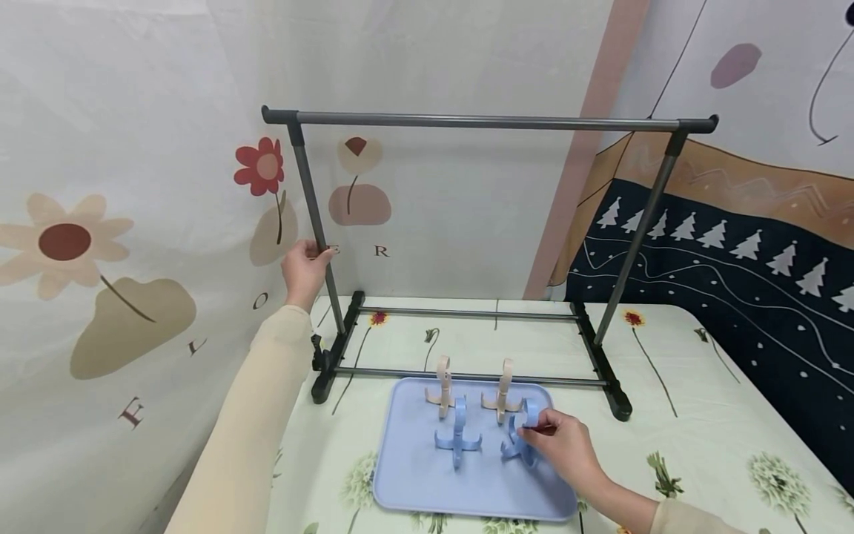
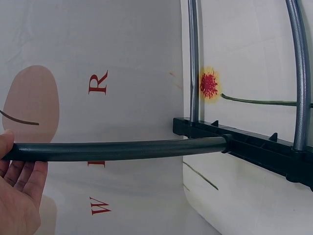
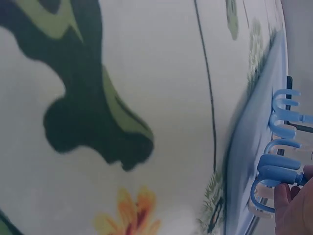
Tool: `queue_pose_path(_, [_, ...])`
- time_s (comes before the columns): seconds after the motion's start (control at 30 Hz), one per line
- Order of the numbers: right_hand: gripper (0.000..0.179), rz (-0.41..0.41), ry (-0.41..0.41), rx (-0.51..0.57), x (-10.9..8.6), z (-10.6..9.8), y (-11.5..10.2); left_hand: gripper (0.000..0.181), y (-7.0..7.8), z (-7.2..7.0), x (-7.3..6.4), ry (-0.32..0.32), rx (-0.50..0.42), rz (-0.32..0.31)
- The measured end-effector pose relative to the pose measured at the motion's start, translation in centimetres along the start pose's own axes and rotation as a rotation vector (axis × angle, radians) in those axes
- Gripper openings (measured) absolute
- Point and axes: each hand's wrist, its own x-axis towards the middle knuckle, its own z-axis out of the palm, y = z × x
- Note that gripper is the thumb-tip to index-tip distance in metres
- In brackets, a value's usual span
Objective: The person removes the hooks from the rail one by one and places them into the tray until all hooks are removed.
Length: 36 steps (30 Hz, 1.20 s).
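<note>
My left hand (image 1: 305, 274) grips the left upright (image 1: 309, 182) of a dark grey metal garment rack, thumb on one side and fingers beneath the tube in the left wrist view. Over the right side of a light blue tray (image 1: 414, 486), my right hand (image 1: 567, 449) pinches a blue multi-prong hook (image 3: 279, 174) near its curved top. Its prongs spread low over the tray. To its left stands another blue hook (image 1: 458, 439), upright on its prongs. Behind them are two beige hooks (image 1: 443, 389), also upright.
The rack's top bar (image 1: 467, 121) spans above, with its right upright (image 1: 637, 241) and black feet (image 1: 603, 363) on the flower-patterned tablecloth (image 1: 707, 445). A lower rail (image 1: 460, 376) runs just behind the tray. A patterned curtain (image 1: 454, 222) hangs behind.
</note>
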Motion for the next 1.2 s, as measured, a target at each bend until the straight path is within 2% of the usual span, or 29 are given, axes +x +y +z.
queue_pose_path(0.57, [0.018, -0.018, -0.008, 0.019, -0.8, 0.4, -0.2, 0.032, -0.2, 0.1, 0.1, -0.003, 0.007, 0.004])
queue_pose_path(0.9, [0.021, 0.019, -0.023, 0.020, -0.8, -1.0, -0.2, 0.031, -0.3, 0.3, -0.1, 0.000, 0.005, 0.031])
queue_pose_path(1.2, [0.032, 0.030, -0.049, 0.018, -1.1, -2.5, -0.5, 0.031, -0.3, -0.2, -0.4, -0.046, 0.032, 0.061])
